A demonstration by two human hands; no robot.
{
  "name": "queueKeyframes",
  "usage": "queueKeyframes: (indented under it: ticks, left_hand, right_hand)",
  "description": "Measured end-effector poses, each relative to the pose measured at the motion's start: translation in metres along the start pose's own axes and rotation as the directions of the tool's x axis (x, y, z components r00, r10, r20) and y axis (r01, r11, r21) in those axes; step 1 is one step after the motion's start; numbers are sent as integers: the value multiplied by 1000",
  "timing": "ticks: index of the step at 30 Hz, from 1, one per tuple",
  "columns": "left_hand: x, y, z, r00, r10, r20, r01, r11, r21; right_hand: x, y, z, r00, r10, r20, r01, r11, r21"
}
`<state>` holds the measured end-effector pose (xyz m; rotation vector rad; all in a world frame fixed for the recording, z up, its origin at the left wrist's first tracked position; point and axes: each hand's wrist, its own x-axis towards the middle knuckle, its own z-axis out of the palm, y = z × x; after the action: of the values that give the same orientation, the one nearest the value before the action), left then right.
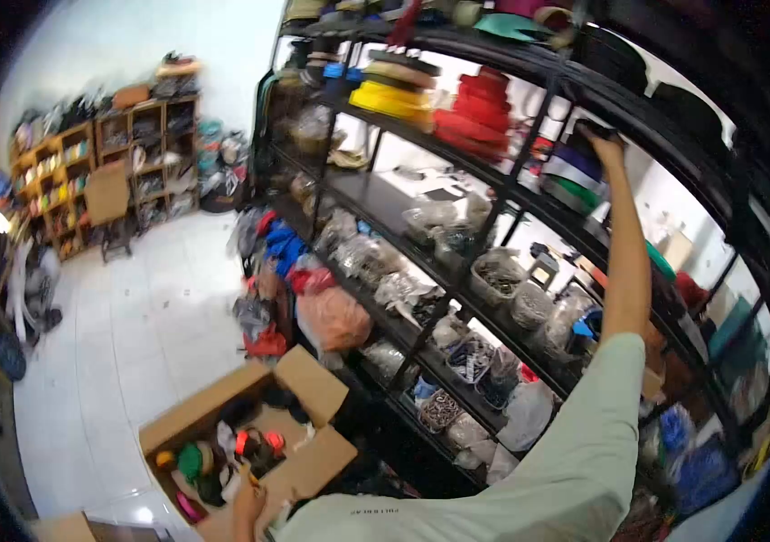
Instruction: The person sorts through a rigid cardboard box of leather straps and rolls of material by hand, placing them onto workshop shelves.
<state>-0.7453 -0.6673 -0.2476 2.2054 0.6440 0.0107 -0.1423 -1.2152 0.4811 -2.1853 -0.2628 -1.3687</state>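
Observation:
My right hand point(604, 140) reaches up to the upper shelf and touches the top of a stack of dark, white and green rolls point(573, 172); its fingers are blurred against the dark top roll. Low in the view, my left hand point(248, 499) is over the near edge of an open cardboard box point(314, 462), its fingers closed around something small and yellowish that I cannot make out. Inside the box lie a green roll point(191, 461), bright red-orange pieces point(274, 441) and dark items.
Red rolls point(475, 117) and yellow rolls point(389, 99) stack on the black shelf rack. Bagged parts and a tub of small parts point(498, 274) fill lower shelves. Colourful bags point(286, 248) sit at the rack's end. Wooden cubbies point(145, 135) stand at the far wall.

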Motion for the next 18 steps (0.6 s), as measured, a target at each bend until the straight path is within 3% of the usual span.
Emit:
queueKeyframes:
  ticks: [1,2,3,4,5,6,7,8,9,10,11,12,13,15,16,17,18]
  left_hand:
    - [-1,0,-6,999,19,-29,-20,999,-29]
    - [-8,19,-16,997,10,-74,-13,999,-36]
    - [0,6,-9,997,11,-75,-4,996,84]
    - [3,0,-4,990,72,-123,-62,994,85]
    - [6,4,-7,995,62,-72,-60,998,28]
    - [8,14,-11,975,176,-136,-173,984,32]
    - [12,19,-13,975,193,-112,-193,981,9]
    - [17,21,-14,993,114,13,-114,993,-16]
    - [23,25,-13,940,321,-114,-331,940,-83]
    - [22,40,-21,927,343,-153,-344,939,16]
    - [24,45,-21,988,151,-15,-152,987,-54]
    - [44,8,13,874,424,-236,-450,891,-66]
    - [29,27,-8,978,207,-9,-206,970,-132]
    - [26,6,5,979,137,148,-121,986,-111]
    - [22,-9,15,983,101,155,-83,989,-120]
    - [16,-23,22,964,-1,265,-2,1000,11]
    - [13,-35,31,924,-109,367,59,988,145]
  right_hand:
    - [-53,-63,-23,999,45,-31,-45,999,-4]
    - [-29,-20,-3,997,12,-82,-5,996,84]
    - [-47,-47,-18,1000,0,-28,2,996,87]
    - [-7,4,-6,992,-50,113,43,997,67]
    - [15,33,-10,988,-126,91,127,992,-3]
    - [21,42,1,976,-204,80,209,976,-66]
    - [-38,-39,63,964,-219,153,227,973,-36]
    - [-95,-105,93,950,-296,103,300,953,-31]
    - [-137,-149,105,927,-371,64,372,928,-11]
    - [-137,-132,90,900,-436,29,435,900,18]
    - [-178,-138,63,874,-486,-4,485,873,48]
    - [-203,-147,41,853,-519,-45,521,850,74]
    - [-208,-141,34,833,-543,-106,552,830,86]
    - [-149,-57,52,765,-577,-287,616,786,61]
    - [-216,-121,44,709,-582,-398,643,765,28]
    - [-206,-103,69,639,-572,-515,664,747,-7]
    - [-294,-156,83,797,-537,-278,583,803,120]
